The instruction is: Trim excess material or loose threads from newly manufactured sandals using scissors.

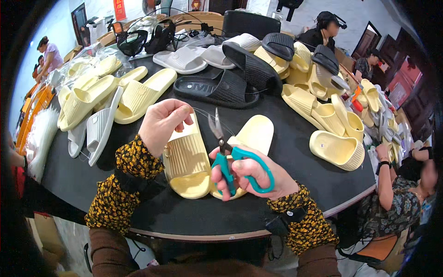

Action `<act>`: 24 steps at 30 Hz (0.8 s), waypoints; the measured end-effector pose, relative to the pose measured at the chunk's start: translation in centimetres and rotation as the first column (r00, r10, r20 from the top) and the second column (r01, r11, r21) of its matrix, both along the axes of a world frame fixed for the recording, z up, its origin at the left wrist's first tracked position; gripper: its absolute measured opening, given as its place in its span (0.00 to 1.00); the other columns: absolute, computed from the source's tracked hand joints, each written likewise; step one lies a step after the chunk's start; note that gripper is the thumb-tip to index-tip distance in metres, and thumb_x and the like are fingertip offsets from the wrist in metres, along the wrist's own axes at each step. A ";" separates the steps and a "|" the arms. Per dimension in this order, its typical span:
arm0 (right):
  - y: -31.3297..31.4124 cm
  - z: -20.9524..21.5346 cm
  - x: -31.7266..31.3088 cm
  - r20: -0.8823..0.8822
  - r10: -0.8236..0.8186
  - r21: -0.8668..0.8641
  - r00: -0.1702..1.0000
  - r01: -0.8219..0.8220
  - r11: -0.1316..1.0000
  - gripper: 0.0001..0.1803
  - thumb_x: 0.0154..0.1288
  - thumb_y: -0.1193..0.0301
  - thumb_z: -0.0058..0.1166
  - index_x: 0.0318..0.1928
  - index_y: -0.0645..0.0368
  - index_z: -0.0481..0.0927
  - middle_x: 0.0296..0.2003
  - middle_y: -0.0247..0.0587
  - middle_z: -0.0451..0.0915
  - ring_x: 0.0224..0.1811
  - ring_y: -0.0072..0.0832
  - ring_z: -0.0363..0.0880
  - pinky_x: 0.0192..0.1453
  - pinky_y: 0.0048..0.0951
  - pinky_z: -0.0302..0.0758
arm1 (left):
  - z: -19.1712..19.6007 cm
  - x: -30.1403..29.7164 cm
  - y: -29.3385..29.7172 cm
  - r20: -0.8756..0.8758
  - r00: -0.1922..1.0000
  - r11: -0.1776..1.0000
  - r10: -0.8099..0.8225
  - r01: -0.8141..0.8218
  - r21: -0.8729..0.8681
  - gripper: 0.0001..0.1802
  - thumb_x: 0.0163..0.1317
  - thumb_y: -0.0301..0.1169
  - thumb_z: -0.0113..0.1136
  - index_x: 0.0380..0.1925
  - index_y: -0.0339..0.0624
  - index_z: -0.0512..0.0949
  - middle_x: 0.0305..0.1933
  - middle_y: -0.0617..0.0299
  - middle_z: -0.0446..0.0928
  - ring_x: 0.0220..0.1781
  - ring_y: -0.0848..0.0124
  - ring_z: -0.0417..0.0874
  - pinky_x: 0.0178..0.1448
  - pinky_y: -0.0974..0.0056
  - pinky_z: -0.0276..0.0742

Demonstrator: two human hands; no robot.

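My left hand (pixel 164 123) is closed in a pinch on a thin transparent thread (pixel 210 115), which arcs away to the right from its fingertips. My right hand (pixel 258 177) grips a pair of scissors (pixel 222 143) with teal handles; the blades point up, slightly apart, close to the thread. Beneath both hands lies a ribbed cream slipper (pixel 187 159), its far end partly hidden by the left hand. A second cream slipper (pixel 257 131) lies to its right, partly covered by the scissors and right hand.
Black slippers (pixel 217 87) lie farther back on the dark table (pixel 323 196). Cream slippers (pixel 334 147) are piled at the right, with cream and grey ones (pixel 101 127) at the left. Another person's arm (pixel 385 180) is beyond the right edge; more people work behind.
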State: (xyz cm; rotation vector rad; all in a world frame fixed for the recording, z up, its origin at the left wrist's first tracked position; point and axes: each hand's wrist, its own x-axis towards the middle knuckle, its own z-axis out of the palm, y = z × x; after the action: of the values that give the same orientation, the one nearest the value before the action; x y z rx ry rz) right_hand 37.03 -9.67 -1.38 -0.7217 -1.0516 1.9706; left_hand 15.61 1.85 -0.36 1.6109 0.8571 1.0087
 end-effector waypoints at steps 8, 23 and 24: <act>0.1 -0.3 -1.1 -0.080 -0.049 -0.160 0.996 0.036 0.986 0.21 0.63 0.67 0.49 0.54 0.63 0.65 0.39 0.46 0.76 0.39 0.30 0.79 0.38 0.32 0.80 | 0.3 0.3 -0.5 0.060 0.997 0.999 -0.048 0.048 -0.004 0.11 0.65 0.31 0.50 0.32 0.34 0.76 0.27 0.62 0.76 0.27 0.78 0.73 0.34 0.73 0.69; 0.3 0.6 -1.7 -0.038 -0.201 -0.124 0.979 0.195 0.973 0.17 0.64 0.65 0.51 0.49 0.61 0.68 0.27 0.33 0.73 0.21 0.18 0.70 0.20 0.21 0.69 | 0.8 -0.4 -0.8 0.022 1.000 1.000 0.006 -0.006 0.015 0.10 0.64 0.30 0.50 0.31 0.34 0.76 0.17 0.68 0.69 0.19 0.81 0.68 0.24 0.75 0.62; 0.0 0.8 -1.8 -0.039 -0.223 -0.152 0.974 0.215 0.965 0.17 0.64 0.66 0.50 0.49 0.62 0.68 0.26 0.33 0.72 0.20 0.18 0.69 0.18 0.21 0.67 | 0.7 -0.2 -0.7 0.023 1.000 0.999 0.016 -0.017 0.029 0.10 0.64 0.30 0.51 0.32 0.34 0.76 0.18 0.69 0.69 0.19 0.81 0.68 0.25 0.76 0.62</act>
State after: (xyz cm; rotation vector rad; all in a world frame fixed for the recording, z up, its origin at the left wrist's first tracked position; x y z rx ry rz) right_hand 35.23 -9.65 -0.54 -0.8210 -0.7638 1.8776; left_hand 15.39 1.14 0.32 1.6169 0.8454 1.0537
